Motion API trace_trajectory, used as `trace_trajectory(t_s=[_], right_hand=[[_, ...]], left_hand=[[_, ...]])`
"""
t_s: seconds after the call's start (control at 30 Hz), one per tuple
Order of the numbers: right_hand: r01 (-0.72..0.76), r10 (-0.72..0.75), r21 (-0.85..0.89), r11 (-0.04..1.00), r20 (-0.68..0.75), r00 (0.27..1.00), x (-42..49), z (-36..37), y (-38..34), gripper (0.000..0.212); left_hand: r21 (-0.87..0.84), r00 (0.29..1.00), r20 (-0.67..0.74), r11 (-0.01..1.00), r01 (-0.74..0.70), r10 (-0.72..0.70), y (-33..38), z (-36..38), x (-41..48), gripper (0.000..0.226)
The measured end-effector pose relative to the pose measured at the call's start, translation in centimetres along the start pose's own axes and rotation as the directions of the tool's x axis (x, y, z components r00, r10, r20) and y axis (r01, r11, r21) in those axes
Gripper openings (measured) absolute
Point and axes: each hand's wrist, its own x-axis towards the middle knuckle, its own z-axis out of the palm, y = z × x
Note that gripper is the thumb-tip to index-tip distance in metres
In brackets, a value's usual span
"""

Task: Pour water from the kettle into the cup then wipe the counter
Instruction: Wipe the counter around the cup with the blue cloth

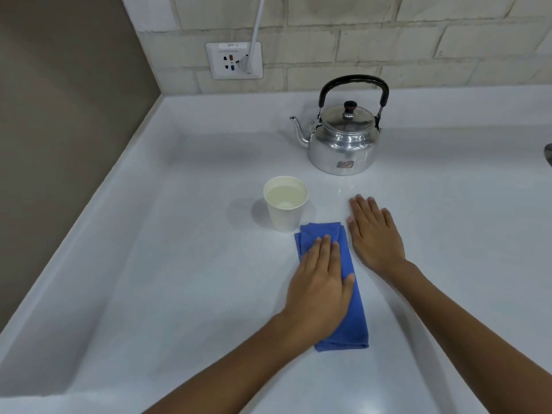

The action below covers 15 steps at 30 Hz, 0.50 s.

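Hidden or unclear: the left palm covers the middle of the blue cloth point(352, 312), so the fabric beneath it cannot be seen. A dark rounded thing point(548, 153) is cut off at the frame edge far beyond the right hand and cannot be identified. The label text on the wall socket point(234, 60) is too small to read.

Left hand point(319, 282): lies flat, fingers together and extended, pressing down on the cloth; the thumb rests on the cloth's right side.

Right hand point(375, 231): flat on the bare counter point(179, 264), fingers slightly spread, holding nothing, just beside the cloth's far end.

Cloth: folded into a long strip, running from under the left wrist forward past the fingertips.

Cup point(286, 203): white paper cup, upright, holding clear water, just ahead of the left fingertips and slightly to their left, close to or touching the cloth's far corner; which cannot be told.

Kettle point(343, 135): shiny metal, lid on, black handle raised, spout pointing left; stands beyond the right hand's fingertips, apart from them.

Edges: a raised lip borders the counter well left of the left hand, meeting the tiled back wall behind the kettle.

Open room: wide bare surface left of the left hand and right of the right hand.
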Motion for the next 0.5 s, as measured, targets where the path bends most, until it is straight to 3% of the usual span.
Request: trace_trajectory(t_s=[0.13, 0.23, 0.5], right_hand=[[0.005, -0.005, -0.060, 0.998, -0.013, 1.000, 0.1, 0.8, 0.5, 0.051], [0.012, -0.014, -0.071, 0.997, -0.019, 1.000, 0.1, 0.8, 0.5, 0.051], [0.013, -0.016, -0.081, 0.997, -0.031, 0.999, 0.1, 0.8, 0.5, 0.051]], left_hand=[[0.122, 0.992, 0.090, 0.989, 0.079, -0.091, 0.9, 1.8, 0.3, 0.065], [0.215, 0.995, -0.005, 0.971, 0.099, -0.101, 0.4, 1.5, -0.6, 0.062], [0.191, 0.997, 0.009, 0.979, 0.076, -0.080, -4.5, -0.6, -5.6, 0.055]])
